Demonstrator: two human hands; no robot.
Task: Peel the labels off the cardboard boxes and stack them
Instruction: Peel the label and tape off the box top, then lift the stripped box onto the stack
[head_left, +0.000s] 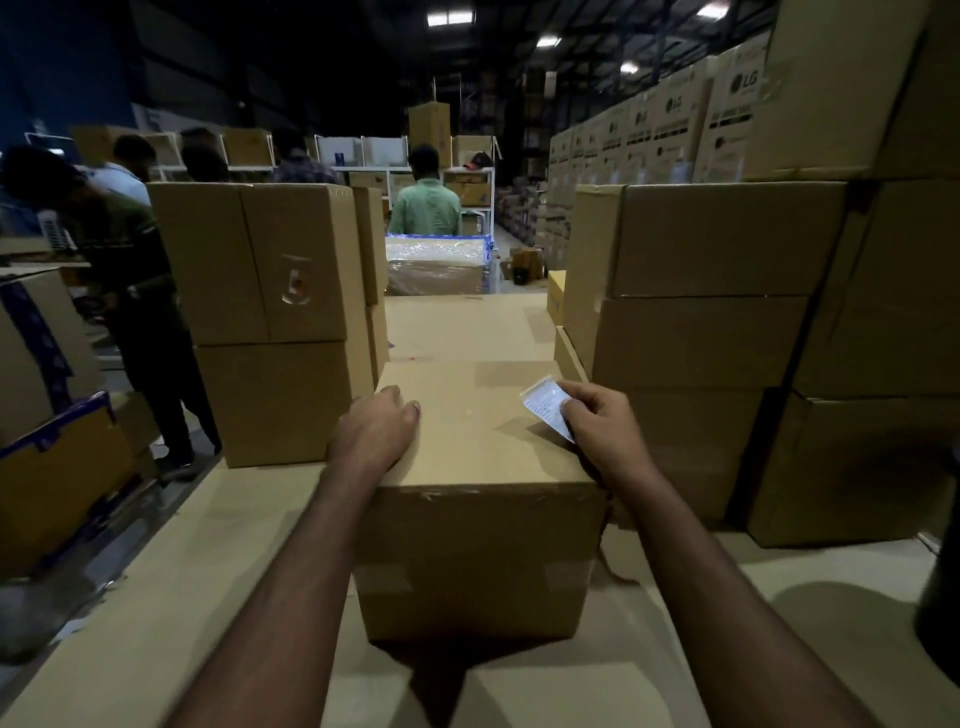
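Cardboard box (478, 467) on work surface, centre. Left hand (376, 426) presses flat on top; right hand (597, 415) pinches white label (545, 408), nearly peeled off. Next probably: discard label, stack box.

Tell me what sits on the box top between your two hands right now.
Nothing. In the head view, the box top is bare cardboard between the left hand, resting on it, and the right hand, which pinches the label.
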